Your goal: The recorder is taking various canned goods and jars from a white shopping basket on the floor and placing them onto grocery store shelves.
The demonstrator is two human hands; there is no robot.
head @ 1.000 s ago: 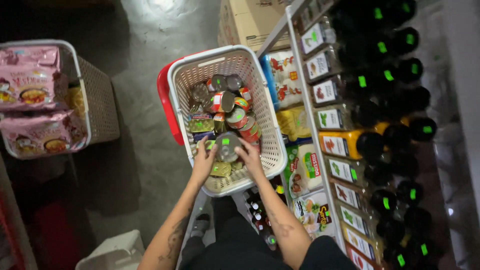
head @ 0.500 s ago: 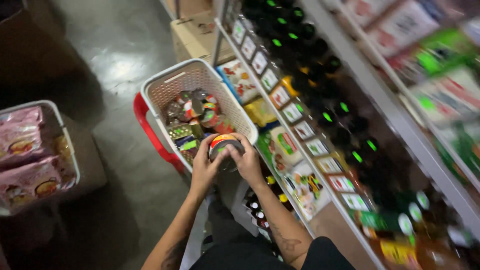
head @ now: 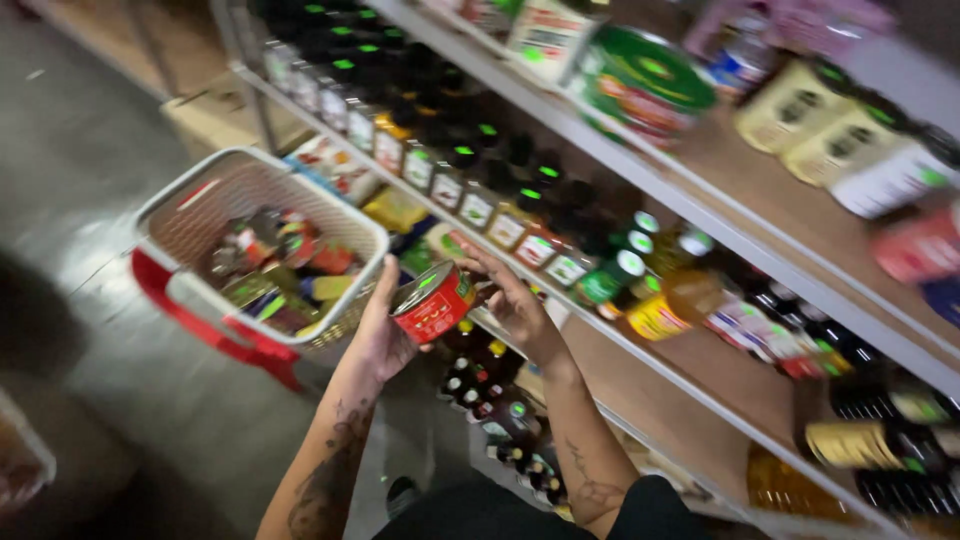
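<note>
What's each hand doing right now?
Left hand: closed on the red can.
Right hand: holding the same red can from the other side.

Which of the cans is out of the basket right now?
The red can, held between the left hand and right hand beside the shelf; the others lie in the basket.

A single view is given, taken from the head and tilted down and to the right. The white plastic basket with red handles (head: 215, 205) is seen near, at nine o'clock; the grey metal shelves (head: 640, 180) run from eleven to four o'clock, seen close and obliquely.
</note>
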